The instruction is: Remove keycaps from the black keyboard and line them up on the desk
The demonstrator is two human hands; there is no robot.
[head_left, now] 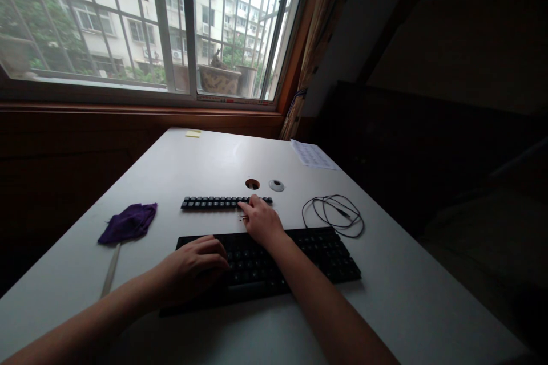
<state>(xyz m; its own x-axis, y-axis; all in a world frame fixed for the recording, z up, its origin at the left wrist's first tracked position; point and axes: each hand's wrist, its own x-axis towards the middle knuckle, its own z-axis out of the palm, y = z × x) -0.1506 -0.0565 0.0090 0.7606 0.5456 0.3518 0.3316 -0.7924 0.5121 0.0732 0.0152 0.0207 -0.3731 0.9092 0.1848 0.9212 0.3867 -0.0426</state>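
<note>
A black keyboard (317, 251) lies across the white desk, with keys on it. My left hand (199, 259) rests over its left part, fingers bent and close together; whatever may be under them is hidden. Beyond the keyboard, black keycaps (214, 203) stand in neat rows. My right hand (261, 219) reaches over the keyboard to the right part of these rows, fingers closed at a keycap, the index fingertip touching it. A thin wire-like metal piece (243, 217) shows beside the right fingers; I cannot tell whether it is held.
A purple cloth (129, 223) lies at left, above a pale flat strip (110, 271). At right is a coiled black cable (331, 214). Behind the keycaps are a round desk hole (252, 184) and its grey cover (276, 185). Paper (313, 155) and yellow notes (193, 133) lie farther back.
</note>
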